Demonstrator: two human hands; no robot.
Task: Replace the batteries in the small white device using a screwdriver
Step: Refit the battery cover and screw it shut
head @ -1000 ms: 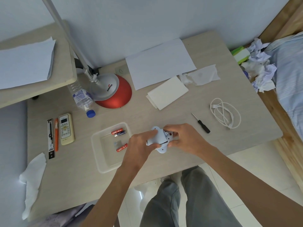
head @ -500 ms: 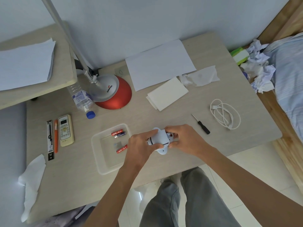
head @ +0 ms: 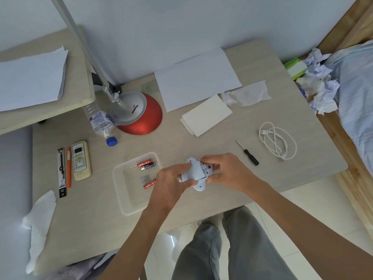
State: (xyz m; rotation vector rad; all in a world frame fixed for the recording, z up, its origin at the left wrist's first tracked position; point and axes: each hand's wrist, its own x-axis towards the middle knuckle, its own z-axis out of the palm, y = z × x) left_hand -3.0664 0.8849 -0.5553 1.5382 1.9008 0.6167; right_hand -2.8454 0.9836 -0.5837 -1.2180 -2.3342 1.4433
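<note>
Battery fitting at the small white device [head: 196, 172]

Both hands, left hand [head: 171, 179] and right hand [head: 224, 170], grip it; seat cells squarely, polarity matched.

Device [head: 195, 173] rotated slightly btwn hands; right fingertips [head: 204, 159] now deeper at batt. compartment.

1. Your small white plastic device [head: 195, 173] shows a red spot at its open end.
2. Red cylindrical batteries [head: 144, 163] and one dark blue [head: 148, 166] lie in your clear plastic tray [head: 129, 201].
3. Your black-handled screwdriver [head: 247, 153] has a silver shaft.
4. Your dome-shaped lamp base [head: 139, 116] is red and silver.
</note>
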